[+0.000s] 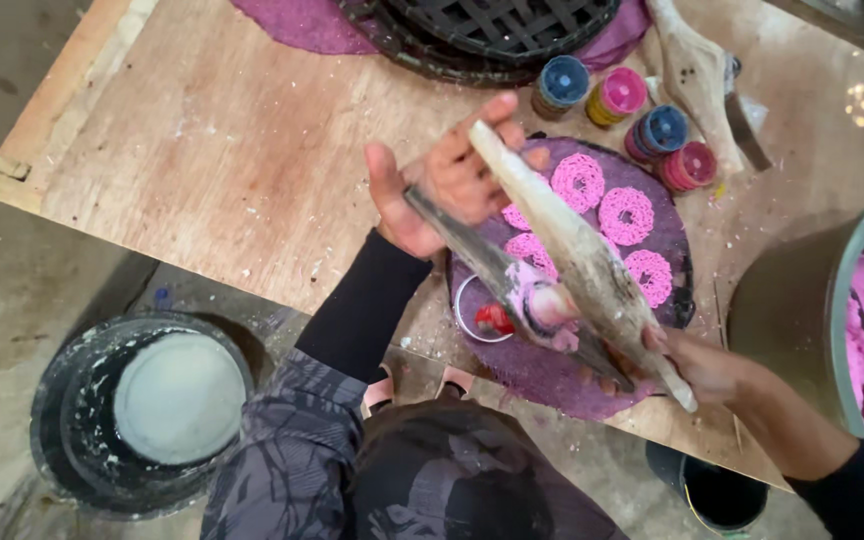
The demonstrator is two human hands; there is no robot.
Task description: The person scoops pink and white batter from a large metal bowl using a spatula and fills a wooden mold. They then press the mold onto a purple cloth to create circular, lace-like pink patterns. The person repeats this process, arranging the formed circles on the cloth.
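Head view looks down on both hands working a two-armed wooden press [562,270]. Left hand [442,185] wraps its fingers around the far ends of the two arms, thumb on the near side, closed firmly on the wood. Right hand [697,365] grips the near end of the pale upper arm. Pink dough [542,300] cakes the joint where the arms meet, held just above a purple cloth mat [552,370] on the wooden table [202,170]. Four pink lacy coils [627,215] already lie on the mat's far right part; the near half is bare, so the laying-out looks about half done. A small metal ring with something red [487,315] sits at the mat's left edge. Coloured discs [617,95] stand beyond.
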